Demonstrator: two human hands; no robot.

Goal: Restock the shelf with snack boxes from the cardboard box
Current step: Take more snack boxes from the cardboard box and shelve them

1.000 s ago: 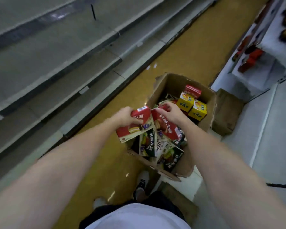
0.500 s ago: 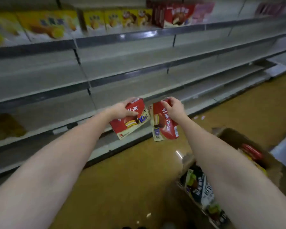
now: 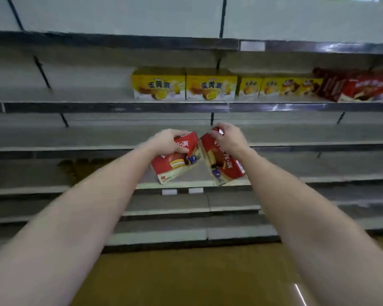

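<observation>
Both arms reach forward, left hand (image 3: 167, 141) and right hand (image 3: 229, 138) each gripping a box.

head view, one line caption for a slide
Each hand, left and right, holds a red snack box before a sparsely stocked shelf.

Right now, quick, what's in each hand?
Left hand: holding a red snack box.
Right hand: holding another red box.

Grey tiered shelf (image 3: 111, 107), yellow snack boxes (image 3: 184, 85) in a row on an upper tier, red snack boxes (image 3: 358, 86) at right, brown floor (image 3: 186, 277) near
</observation>
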